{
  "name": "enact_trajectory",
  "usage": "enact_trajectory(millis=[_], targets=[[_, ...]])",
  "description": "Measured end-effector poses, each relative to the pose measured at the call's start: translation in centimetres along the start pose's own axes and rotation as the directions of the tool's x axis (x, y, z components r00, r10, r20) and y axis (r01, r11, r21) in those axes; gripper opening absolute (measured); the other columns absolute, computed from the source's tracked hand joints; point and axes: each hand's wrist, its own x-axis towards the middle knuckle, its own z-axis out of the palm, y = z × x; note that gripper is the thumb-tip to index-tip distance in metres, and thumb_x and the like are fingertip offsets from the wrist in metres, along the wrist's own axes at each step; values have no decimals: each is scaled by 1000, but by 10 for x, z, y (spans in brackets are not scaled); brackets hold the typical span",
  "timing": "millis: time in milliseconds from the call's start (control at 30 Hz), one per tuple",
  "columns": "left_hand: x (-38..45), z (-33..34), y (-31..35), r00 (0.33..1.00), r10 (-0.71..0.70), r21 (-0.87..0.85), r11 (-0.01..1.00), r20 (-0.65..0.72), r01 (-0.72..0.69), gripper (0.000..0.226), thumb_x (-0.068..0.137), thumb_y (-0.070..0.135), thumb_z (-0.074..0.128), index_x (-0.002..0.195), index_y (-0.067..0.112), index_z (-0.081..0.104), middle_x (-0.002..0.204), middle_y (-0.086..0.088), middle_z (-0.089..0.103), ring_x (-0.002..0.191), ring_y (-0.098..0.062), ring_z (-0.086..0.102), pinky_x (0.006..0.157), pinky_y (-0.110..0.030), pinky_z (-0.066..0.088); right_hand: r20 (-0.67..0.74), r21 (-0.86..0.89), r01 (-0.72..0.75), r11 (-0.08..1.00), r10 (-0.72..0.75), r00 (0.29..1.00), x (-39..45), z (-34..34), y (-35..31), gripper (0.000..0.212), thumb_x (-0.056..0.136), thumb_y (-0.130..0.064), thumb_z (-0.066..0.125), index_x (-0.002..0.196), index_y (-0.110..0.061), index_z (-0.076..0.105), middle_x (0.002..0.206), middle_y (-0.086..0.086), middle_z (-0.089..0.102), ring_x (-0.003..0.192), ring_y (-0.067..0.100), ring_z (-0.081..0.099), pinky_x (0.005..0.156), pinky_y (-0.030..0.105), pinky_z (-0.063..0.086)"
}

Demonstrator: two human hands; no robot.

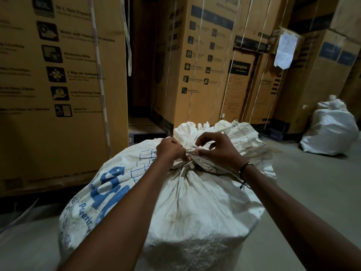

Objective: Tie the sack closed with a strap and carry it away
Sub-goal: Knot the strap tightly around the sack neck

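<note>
A large white woven sack point(187, 208) with blue print stands on the floor right in front of me. Its mouth is bunched into a neck, with the loose top fanning out behind. A pale strap point(190, 150) runs round the neck between my hands. My left hand point(171, 149) grips the strap at the neck's left side, fingers curled. My right hand point(216, 146) pinches the strap at the right side, thumb and fingers bent over it. A dark cord band sits on my right wrist.
Tall cardboard appliance cartons stand close on the left point(58, 85) and behind point(205, 65), with a dark gap between them. A second tied white sack point(330, 130) sits on the grey floor point(312, 182) at the right. Another white bag lies at lower left point(25, 241).
</note>
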Motion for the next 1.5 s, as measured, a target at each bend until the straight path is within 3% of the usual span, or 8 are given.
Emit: enact_trajectory(millis=[333,433,567,667,867,1133,1333,1500], targets=[[-22,-14,-9,973,229,-12,973,-29,-230,42,65,7,91,103,11,72,101,2,73,93,-14,67,68,-19,48,-41,-81,-68,994,65,997,-16,-28,-10,17,83,-16,91,94,-13,79,95,2,77,90,9,69,71,12,52],[-23,-20,-5,969,246,-50,968,-8,-246,30,77,3,85,102,8,70,102,-6,76,92,-18,72,82,-30,60,-54,-97,-88,991,83,995,-20,-39,-11,19,85,-21,91,98,-14,79,98,-2,76,92,5,68,73,11,52],[-23,-29,0,957,282,-50,957,-73,-286,7,94,5,72,99,8,68,104,-13,78,83,-17,77,74,-22,61,-92,-133,-118,984,107,990,-21,-44,-14,20,87,-27,89,102,-18,79,103,-4,77,98,7,70,78,23,51],[-21,-31,3,947,306,-42,949,-98,-311,8,92,8,73,95,14,69,101,-13,78,93,-25,77,86,-40,62,-88,-223,-89,971,71,994,-26,-42,-19,28,90,-34,85,112,-18,77,110,-3,77,101,12,70,86,30,56],[-12,-43,15,935,351,-136,925,-58,-356,16,93,0,70,108,0,70,103,-16,77,82,-17,71,64,-24,48,-30,-277,-34,960,27,999,-20,-38,-19,6,95,-19,80,100,-19,82,97,-3,81,94,9,75,89,44,63],[31,-42,45,929,331,-197,934,168,-297,15,98,13,71,111,6,69,96,-5,77,77,-5,72,63,-22,51,63,-163,-18,986,28,998,24,-47,-15,5,91,-20,85,96,-17,84,93,-4,82,89,6,74,82,30,60],[32,-64,77,745,358,38,889,563,-456,32,89,0,78,117,12,70,107,-5,78,95,-17,76,84,-26,61,184,-34,-116,993,120,976,64,-65,-43,27,82,-10,92,88,-14,66,81,-4,78,79,0,74,71,10,51],[18,-76,104,798,262,215,875,543,-433,25,88,2,74,108,18,76,85,6,76,71,-5,66,69,-15,50,291,-76,-141,987,158,944,93,-81,-73,20,88,-4,84,87,-13,66,80,-3,76,78,0,70,70,9,45]])
